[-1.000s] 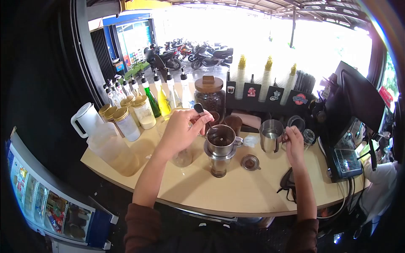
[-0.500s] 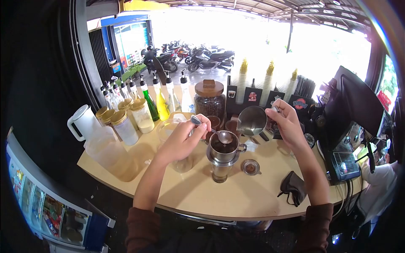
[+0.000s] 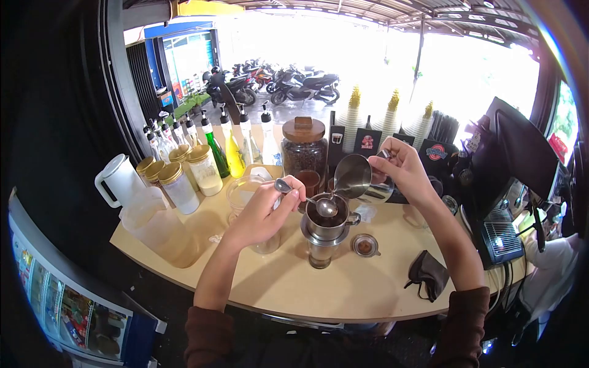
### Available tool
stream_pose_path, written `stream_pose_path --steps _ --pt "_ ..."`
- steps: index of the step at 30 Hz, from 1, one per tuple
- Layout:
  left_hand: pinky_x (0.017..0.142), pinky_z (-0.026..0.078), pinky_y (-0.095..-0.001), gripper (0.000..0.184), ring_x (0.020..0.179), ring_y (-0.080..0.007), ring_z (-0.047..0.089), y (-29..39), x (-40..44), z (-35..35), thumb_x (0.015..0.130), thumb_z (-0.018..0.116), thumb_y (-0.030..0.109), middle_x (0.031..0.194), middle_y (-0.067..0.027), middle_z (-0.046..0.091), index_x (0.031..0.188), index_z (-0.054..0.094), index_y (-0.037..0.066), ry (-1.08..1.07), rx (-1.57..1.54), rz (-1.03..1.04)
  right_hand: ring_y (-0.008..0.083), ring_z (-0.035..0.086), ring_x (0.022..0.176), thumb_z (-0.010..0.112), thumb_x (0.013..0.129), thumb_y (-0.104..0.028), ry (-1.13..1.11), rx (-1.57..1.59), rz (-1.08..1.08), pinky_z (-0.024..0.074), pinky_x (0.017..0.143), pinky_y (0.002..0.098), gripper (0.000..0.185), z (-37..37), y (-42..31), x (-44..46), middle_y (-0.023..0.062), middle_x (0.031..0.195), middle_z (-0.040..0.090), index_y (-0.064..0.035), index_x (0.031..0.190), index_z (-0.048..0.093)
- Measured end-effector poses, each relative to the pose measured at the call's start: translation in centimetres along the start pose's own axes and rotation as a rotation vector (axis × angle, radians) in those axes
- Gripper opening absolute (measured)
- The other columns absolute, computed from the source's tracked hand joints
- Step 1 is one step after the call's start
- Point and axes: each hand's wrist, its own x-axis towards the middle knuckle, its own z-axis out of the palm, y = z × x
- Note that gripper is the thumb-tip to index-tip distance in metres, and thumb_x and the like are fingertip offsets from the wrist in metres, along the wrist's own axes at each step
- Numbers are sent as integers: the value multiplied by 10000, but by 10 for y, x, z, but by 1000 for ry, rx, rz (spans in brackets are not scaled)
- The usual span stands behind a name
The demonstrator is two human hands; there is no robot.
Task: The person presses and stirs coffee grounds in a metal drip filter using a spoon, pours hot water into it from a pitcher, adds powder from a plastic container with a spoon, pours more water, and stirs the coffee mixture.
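We observe the left grip [image 3: 264, 213] closed on the spoon [image 3: 326, 207], pinching its handle between thumb and fingers. The forearm rises from below, the back of the hand faces us, and the handle end projects past the knuckles. The spoon bowl lies to the right of this grip, over the mouth of the metal filter [image 3: 323, 232].

We observe the right grip [image 3: 399, 167] clenched on the handle of the metal pitcher [image 3: 353, 176]. This grip is raised above the level of the left one, its forearm slanting down and to the right. The pitcher is tilted leftward from it, lip near the spoon bowl.

The filter sits upright on a metal cup [image 3: 319, 253], right of the left grip and below the right. A small round metal part [image 3: 365, 245] rests on the surface [image 3: 270, 294] below the right grip.

We note these limits: the spoon partly covers the filter's interior; the left hand hides part of a clear container [image 3: 269, 243]; the pitcher handle is largely covered by fingers; any liquid at the lip is too fine to confirm.
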Motion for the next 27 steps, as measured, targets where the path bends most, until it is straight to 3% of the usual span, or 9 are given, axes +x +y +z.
stream_pose_path --steps 10,25,27 --pt "672 436 -291 191 708 -114 542 -1 -1 -1 979 436 151 729 -36 553 895 554 26 36 8 9 -31 385 633 678 890 -89 -48 -72 -28 318 520 166 220 -6 9 6 -85 718 428 -63 829 468" --pt "642 431 -259 208 688 -97 523 3 -5 -17 973 446 156 717 -19 536 895 573 10 177 28 -9 -18 390 600 677 883 -89 34 -105 -51 398 642 163 223 -6 2 4 -75 680 445 -48 770 490" --pt "643 434 -258 211 689 -96 522 -1 -6 -18 976 443 154 718 -20 536 893 571 8 196 28 11 8 494 625 657 896 -52 22 -107 -52 428 558 195 182 -9 2 6 -42 712 502 -54 827 488"
